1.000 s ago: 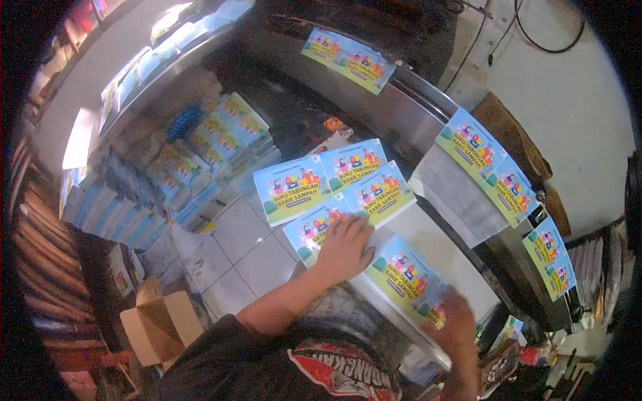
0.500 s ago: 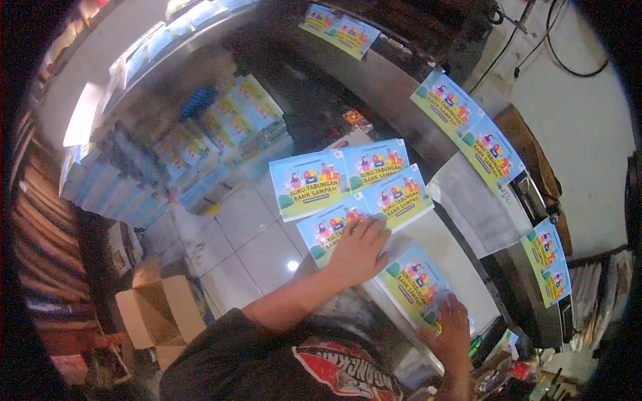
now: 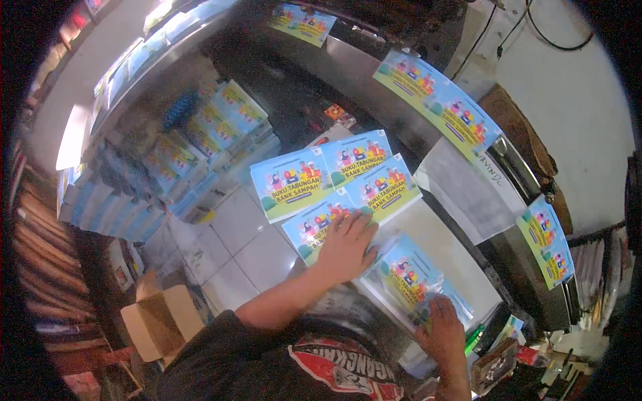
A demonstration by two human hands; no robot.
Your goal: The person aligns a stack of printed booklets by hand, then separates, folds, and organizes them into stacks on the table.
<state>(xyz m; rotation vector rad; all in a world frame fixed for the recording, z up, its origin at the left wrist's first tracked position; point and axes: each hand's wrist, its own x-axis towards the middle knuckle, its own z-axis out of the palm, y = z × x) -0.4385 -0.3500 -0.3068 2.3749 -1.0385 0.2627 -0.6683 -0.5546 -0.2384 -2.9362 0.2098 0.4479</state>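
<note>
A large printed sheet [image 3: 334,180] of blue-and-green cartoon booklet covers lies across a grey metal work surface [image 3: 461,267]. My left hand [image 3: 346,242] rests flat on it, fingers spread, pressing near its middle. My right hand [image 3: 443,327] presses the sheet's near end, over another cover panel [image 3: 409,277]. Neither hand grips anything; both palms lie on the paper.
More printed sheets [image 3: 438,103] lie on the metal machine bed beyond, one [image 3: 547,242] at the right. A white paper [image 3: 461,190] sits beside them. Stacks of booklets [image 3: 200,144] stand on the tiled floor to the left, with an open cardboard box [image 3: 157,319] below.
The view has tilted slightly, shifting the sheets lower and to the right. My left hand stays on the sheet; my right hand has slid a little further onto its near end.
</note>
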